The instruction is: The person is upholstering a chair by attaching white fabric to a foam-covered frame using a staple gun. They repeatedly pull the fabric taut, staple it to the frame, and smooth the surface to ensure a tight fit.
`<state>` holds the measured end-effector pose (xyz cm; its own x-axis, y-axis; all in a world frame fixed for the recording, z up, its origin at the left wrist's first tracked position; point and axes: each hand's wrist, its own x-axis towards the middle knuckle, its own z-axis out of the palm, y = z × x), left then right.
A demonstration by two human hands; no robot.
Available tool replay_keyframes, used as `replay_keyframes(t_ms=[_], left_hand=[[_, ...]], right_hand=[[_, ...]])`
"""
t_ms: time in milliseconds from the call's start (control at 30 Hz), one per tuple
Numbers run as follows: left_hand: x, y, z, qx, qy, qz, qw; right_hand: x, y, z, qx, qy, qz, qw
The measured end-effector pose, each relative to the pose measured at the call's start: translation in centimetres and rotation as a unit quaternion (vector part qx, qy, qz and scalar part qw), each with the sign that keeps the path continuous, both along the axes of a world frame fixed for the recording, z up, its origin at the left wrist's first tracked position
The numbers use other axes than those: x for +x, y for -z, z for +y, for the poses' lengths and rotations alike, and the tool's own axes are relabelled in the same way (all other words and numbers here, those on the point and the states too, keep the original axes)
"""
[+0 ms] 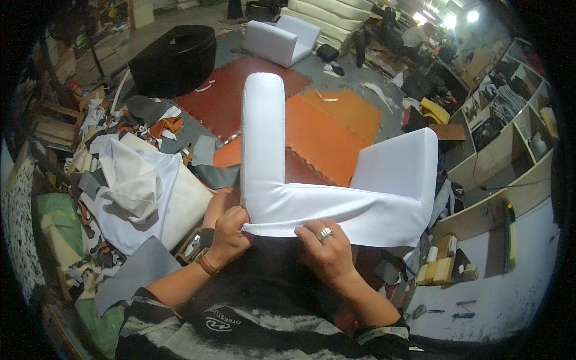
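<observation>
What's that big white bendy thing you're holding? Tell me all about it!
The white upholstered sofa piece is L-shaped: a padded arm with a rounded top points away, and a flat boxy part spreads to the right. Its smooth, leather-like white cover has a stitched seam up the arm. It stands over orange and red floor sheets. The left hand and right hand pinch its loose near edge.

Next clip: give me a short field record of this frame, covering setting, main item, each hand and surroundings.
setting: cluttered upholstery workshop, seen from above
main item: white L-shaped upholstered piece, partly covered in white fabric
left hand: grips the fabric's near edge at the corner
right hand: wears a ring, pinches the same edge further right
left side: pile of white and grey fabric scraps
floor beyond: orange and red mats
right side: wooden shelves
</observation>
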<state>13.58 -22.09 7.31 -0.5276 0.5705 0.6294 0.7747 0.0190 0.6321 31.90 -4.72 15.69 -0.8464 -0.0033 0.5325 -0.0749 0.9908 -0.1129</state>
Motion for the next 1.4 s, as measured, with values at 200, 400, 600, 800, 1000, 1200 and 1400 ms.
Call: replay_keyframes(t_ms=[200, 400, 600, 800, 1000, 1200, 1400], left_hand=[[0.2, -0.4, 0.0, 0.004, 0.005, -0.016, 1.000], [-0.6, -0.8, -0.2, -0.021, 0.042, -0.040, 0.998], [-0.7, -0.7, -0.2, -0.020, 0.046, -0.037, 0.998], [-0.7, 1.1, 0.7, 0.012, -0.004, 0.012, 1.000], [-4.9, -0.2, 4.3, 0.003, -0.050, -0.025, 0.998], [-11.7, -2.3, 10.2, 0.006, -0.008, -0.082, 0.997], [-15.6, -2.5, 14.1, -0.002, -0.065, -0.101, 0.993]], right_hand=[[-2.2, -2.6, -0.5, -0.018, 0.051, -0.187, 0.981], [-3.4, -1.3, 0.7, 0.011, 0.041, -0.187, 0.981], [-1.2, 2.0, -0.2, 0.078, 0.039, -0.040, 0.995], [-1.7, 3.2, -0.1, 0.061, 0.077, 0.015, 0.995], [-7.4, 2.3, 4.2, 0.045, 0.048, 0.117, 0.991], [-14.0, 0.8, 9.6, 0.028, 0.049, 0.161, 0.985], [-20.1, 2.5, 14.8, 0.024, 0.056, 0.181, 0.982]])
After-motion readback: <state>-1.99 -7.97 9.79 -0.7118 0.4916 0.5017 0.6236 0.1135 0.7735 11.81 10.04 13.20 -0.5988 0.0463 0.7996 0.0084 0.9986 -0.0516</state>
